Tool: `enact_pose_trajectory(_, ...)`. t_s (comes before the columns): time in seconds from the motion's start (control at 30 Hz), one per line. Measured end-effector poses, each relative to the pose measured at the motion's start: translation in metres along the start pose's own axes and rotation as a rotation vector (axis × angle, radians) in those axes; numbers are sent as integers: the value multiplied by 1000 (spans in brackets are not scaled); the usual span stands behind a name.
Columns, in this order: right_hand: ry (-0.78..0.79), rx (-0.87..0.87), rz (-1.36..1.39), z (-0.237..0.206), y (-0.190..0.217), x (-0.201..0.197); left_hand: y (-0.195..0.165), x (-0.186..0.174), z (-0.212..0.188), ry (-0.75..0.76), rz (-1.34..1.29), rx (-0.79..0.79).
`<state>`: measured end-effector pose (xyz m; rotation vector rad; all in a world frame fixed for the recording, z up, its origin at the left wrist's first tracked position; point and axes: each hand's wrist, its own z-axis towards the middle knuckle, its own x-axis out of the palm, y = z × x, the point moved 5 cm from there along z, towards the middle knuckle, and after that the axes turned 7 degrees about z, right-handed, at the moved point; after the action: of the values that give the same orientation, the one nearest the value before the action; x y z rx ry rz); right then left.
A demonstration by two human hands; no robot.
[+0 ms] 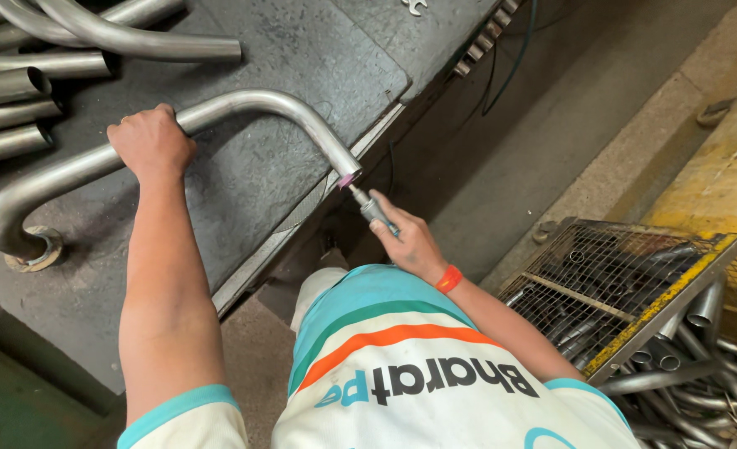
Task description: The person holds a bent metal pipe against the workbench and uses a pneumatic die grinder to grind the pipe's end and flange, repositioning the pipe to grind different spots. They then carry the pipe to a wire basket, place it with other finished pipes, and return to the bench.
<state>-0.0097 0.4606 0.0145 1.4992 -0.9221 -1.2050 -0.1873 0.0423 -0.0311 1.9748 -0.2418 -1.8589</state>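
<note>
Smooth dull-grey metal bent pipe [244, 104] lies on a rough, matt dark workbench [244, 179].

A single head-worn camera looks steeply down over the person's chest and both forearms — close enough that the shirt fills the lower middle of the frame. The dark workbench [244, 166] takes the upper left, the floor and a wire crate [626, 283] the right.

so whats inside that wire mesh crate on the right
The wire mesh crate holds bent metal tubes, ends poking out below. Its mesh and yellow frame hide how many and how deep.
</note>
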Motion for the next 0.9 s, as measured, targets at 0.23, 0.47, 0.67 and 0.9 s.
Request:
enact_pose_trajectory(0.23,-157,330,16,5,-30,-8,-1,-3,-3,-20,-9,-7)
enact_pose_trajectory(0.47,59,235,9,1,-22,9,-1,-2,-2,-57,2,3)
enact_pose_trajectory(0.67,21,53,28,-3,-10,2,0,-2,-4,-33,-31,1)
enact_pose_trajectory(0.9,-178,224,-57,6,-35,-18,-1,-14,-8,-85,-12,-1)
